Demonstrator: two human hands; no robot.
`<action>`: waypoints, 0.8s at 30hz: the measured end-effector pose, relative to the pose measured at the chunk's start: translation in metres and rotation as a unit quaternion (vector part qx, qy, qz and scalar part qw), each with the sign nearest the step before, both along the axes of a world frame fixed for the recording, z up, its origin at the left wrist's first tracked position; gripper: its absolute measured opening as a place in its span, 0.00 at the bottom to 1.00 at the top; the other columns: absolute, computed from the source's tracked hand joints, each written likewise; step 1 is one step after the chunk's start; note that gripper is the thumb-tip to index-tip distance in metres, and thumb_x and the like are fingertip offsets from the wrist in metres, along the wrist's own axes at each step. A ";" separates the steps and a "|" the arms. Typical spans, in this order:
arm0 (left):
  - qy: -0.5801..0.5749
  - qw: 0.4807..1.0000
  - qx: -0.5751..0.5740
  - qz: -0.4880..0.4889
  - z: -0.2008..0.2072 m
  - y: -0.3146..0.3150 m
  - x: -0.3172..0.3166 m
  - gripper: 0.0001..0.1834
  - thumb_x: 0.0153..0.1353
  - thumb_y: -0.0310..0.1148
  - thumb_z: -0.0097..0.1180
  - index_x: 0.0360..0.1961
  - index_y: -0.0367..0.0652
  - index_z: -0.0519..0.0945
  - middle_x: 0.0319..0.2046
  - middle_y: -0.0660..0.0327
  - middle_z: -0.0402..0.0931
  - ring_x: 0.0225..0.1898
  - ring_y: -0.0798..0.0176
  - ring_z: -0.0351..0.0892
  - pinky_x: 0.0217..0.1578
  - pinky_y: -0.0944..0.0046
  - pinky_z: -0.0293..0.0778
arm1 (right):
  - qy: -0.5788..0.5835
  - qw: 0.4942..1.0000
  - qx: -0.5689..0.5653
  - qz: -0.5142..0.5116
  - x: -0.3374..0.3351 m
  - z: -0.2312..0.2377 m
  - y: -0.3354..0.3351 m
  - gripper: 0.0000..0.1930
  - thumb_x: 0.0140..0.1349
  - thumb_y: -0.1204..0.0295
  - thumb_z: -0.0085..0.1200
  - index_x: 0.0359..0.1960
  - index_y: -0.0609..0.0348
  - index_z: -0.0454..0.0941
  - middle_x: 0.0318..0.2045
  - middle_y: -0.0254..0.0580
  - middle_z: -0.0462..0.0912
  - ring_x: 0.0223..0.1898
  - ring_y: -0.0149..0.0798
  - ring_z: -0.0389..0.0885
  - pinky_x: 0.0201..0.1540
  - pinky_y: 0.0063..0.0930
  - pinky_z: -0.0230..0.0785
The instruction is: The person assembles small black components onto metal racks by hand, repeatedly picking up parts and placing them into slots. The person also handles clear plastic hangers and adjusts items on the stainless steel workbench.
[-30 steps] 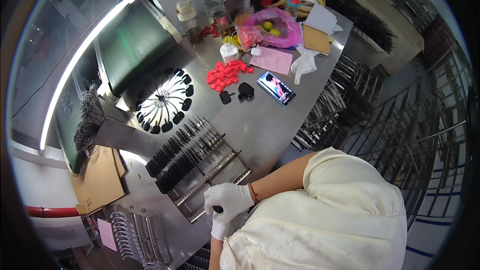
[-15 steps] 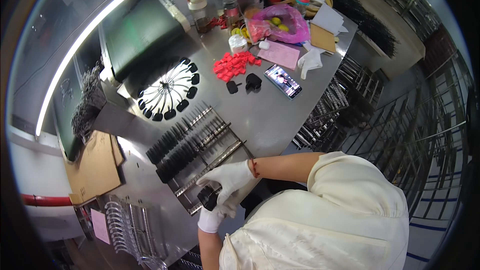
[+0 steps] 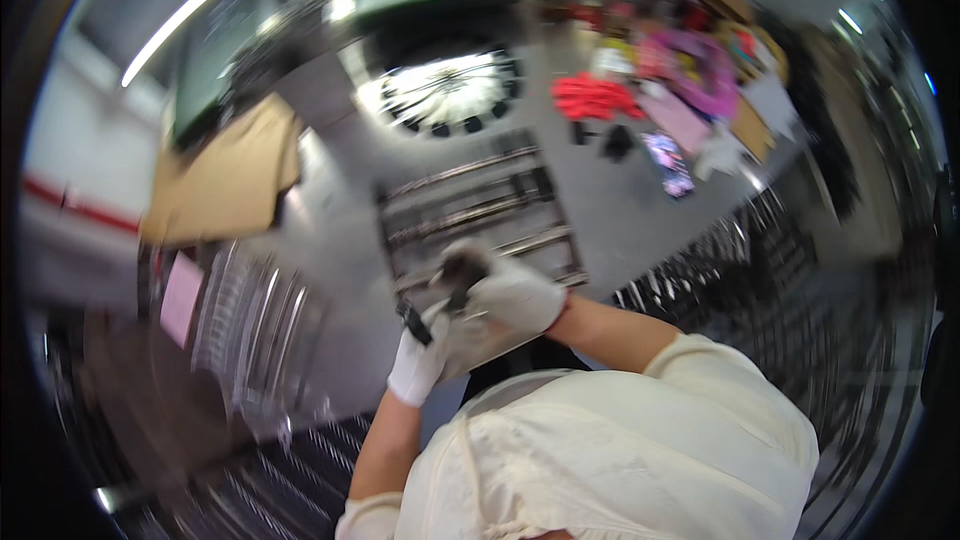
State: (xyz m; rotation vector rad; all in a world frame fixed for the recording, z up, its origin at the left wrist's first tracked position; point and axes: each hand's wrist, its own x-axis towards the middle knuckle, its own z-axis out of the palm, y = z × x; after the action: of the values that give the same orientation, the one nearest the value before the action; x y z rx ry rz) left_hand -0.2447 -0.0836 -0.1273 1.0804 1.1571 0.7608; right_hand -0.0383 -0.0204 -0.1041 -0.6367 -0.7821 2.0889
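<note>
My right hand [image 3: 520,293], in a white glove, is closed around a dark bunch of small black pieces [image 3: 465,268]. Just left of it and nearer to me, my left hand [image 3: 420,350], gloved too, has its fingers closed on a small black piece [image 3: 412,322]. The hands are close together at the near edge of a metal rack [image 3: 485,208] with several crossbars, which lies on the table. Motion blur smears the fingers and the exact shape of the pieces.
Beyond the rack, dark-tipped pieces form a ring on a bright round patch [image 3: 440,90]. Red pieces [image 3: 595,97], a lit phone [image 3: 668,164] and a pink bag [image 3: 712,80] lie to the right. Cardboard [image 3: 225,180] and clear curved rods [image 3: 262,315] are at the left.
The whole view has turned, so the table things sit elsewhere in the picture. My hands have drawn slightly apart, and a black piece now shows at the left one.
</note>
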 end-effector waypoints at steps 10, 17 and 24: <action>-0.112 0.911 -0.031 0.395 -0.052 -0.015 -0.038 0.20 0.75 0.46 0.51 0.52 0.39 0.77 0.21 0.59 0.80 0.15 0.72 0.72 0.16 0.73 0.63 | -0.246 0.900 0.357 -0.039 -0.068 -0.032 0.033 0.25 0.54 0.84 0.66 0.55 0.59 0.78 0.54 0.43 0.79 0.56 0.39 0.80 0.62 0.32 0.72; -0.146 0.905 -0.031 0.399 -0.066 -0.013 -0.035 0.21 0.74 0.48 0.53 0.53 0.40 0.77 0.23 0.60 0.80 0.16 0.72 0.73 0.17 0.74 0.64 | -0.436 0.717 0.541 -0.050 -0.088 -0.032 0.030 0.20 0.48 0.76 0.71 0.45 0.48 0.84 0.54 0.49 0.79 0.52 0.49 0.82 0.53 0.34 0.78; -0.135 0.905 -0.026 0.402 -0.065 -0.015 -0.039 0.21 0.74 0.48 0.52 0.52 0.41 0.77 0.23 0.61 0.81 0.17 0.73 0.74 0.17 0.75 0.64 | -0.500 0.656 0.564 -0.039 -0.061 -0.016 0.027 0.21 0.45 0.74 0.73 0.44 0.45 0.87 0.54 0.48 0.80 0.51 0.47 0.83 0.52 0.34 0.79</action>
State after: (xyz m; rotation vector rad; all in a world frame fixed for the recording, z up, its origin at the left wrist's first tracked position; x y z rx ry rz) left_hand -0.2833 -0.0987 -0.1922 0.3909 1.3665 1.4579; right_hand -0.0991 0.0067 -0.1202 -0.9771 -2.2989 0.6067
